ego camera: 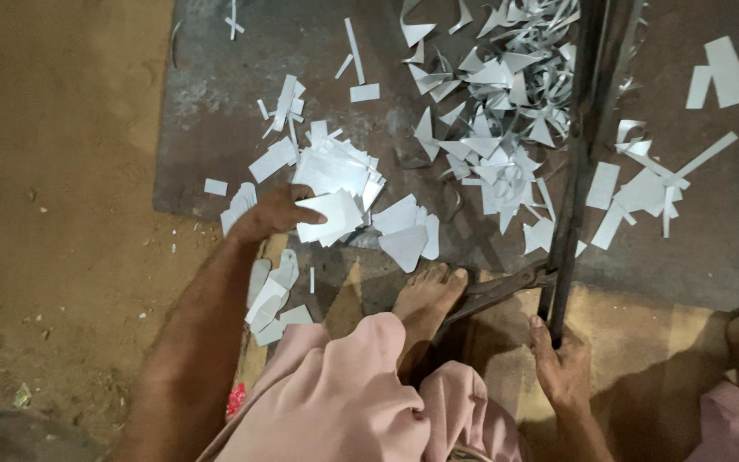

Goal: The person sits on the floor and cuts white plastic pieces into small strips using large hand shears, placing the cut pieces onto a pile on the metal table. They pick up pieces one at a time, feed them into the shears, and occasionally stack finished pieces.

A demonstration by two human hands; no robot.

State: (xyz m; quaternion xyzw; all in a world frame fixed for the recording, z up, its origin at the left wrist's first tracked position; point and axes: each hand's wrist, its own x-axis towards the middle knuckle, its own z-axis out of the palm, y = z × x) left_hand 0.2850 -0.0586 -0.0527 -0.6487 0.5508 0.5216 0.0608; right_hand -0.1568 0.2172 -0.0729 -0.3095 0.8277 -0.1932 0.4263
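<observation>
Left hand reaching forward, fingers closed on a white cut sheet piece, thumb on top, lifting it off the near edge of a stack of similar pieces. Stack sits just beyond the hand on a dark metal plate laid on the earthen floor.

Right hand low and near the body, wrapped around the lower end of a long dark shear handle that runs away from the hand toward the top of the view. Bare foot between the two hands, resting against the shear's lower jaw.

Around the work: heap of curled and pointed offcuts beyond the foot, left of the handle. More strips and rectangles right of the handle. A few rounded cut blanks close to the left forearm; two larger pieces just right of the left hand.

Progress, judged from the layout: much cutting looks done, given the offcut heap and finished-looking shapes. The stack by the left hand looks uncut, so a fair amount seems left. Nothing sits between the blades at this moment.
</observation>
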